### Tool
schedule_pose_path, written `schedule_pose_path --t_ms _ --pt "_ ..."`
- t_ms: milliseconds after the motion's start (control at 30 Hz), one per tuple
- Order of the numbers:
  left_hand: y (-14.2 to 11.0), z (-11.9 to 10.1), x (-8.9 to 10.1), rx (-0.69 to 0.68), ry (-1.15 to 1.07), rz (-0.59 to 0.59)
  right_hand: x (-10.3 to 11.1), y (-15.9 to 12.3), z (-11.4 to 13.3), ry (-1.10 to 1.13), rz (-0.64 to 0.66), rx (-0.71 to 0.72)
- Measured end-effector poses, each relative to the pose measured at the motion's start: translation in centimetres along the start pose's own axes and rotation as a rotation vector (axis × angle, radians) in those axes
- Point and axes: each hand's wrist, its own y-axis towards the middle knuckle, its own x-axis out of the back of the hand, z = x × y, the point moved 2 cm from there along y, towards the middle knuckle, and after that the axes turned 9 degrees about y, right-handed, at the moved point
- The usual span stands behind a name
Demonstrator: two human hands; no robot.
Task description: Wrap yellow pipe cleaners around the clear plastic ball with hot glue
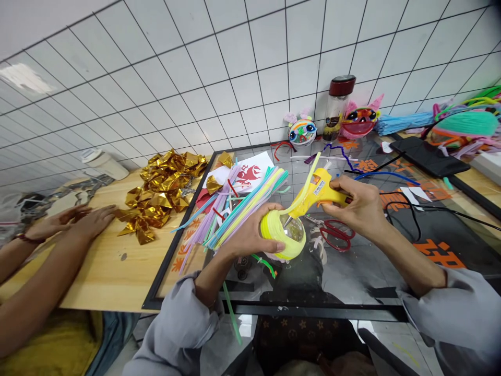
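My left hand [252, 232] is closed round a clear plastic ball [295, 230] partly wrapped in yellow pipe cleaner. From the ball's top a loose length of yellow pipe cleaner [306, 189] sticks up. My right hand [358, 206] grips a yellow glue gun [313, 193], its nozzle at the ball's bare clear part. Whether the tip touches the surface, I cannot tell. Beside and partly behind my left hand lies a bundle of pastel pipe cleaners [250, 206]. Red-handled scissors [337, 235] rest on the glass tabletop below the glue gun.
Two decorated animal-face balls, one a striped face [302, 131], stand by the tiled wall near a lidded bottle [335, 107]. A black phone [430, 156] and black cables [407, 209] lie right. Gold foil [168, 183] sits left, near another person's hands [92, 222].
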Motion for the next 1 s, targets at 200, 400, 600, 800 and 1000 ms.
schedule_pose_path --t_ms 200,400,600,800,1000 --pt "0.02 0.03 0.02 -0.004 -0.01 0.004 0.0 0.01 0.18 -0.004 0.029 0.064" --pt "0.03 -0.01 -0.06 -0.027 -0.022 -0.005 0.02 -0.13 -0.24 -0.076 -0.064 0.053" --pt "0.03 0.19 -0.07 -0.036 -0.018 0.003 -0.06 -0.12 -0.18 -0.113 -0.089 0.066" --pt "0.0 0.17 -0.03 -0.026 0.002 -0.001 -0.11 -0.19 -0.16 -0.11 -0.088 0.063" --pt "0.01 0.07 -0.08 -0.02 -0.032 0.016 0.07 -0.09 0.02 -0.034 -0.012 0.064"
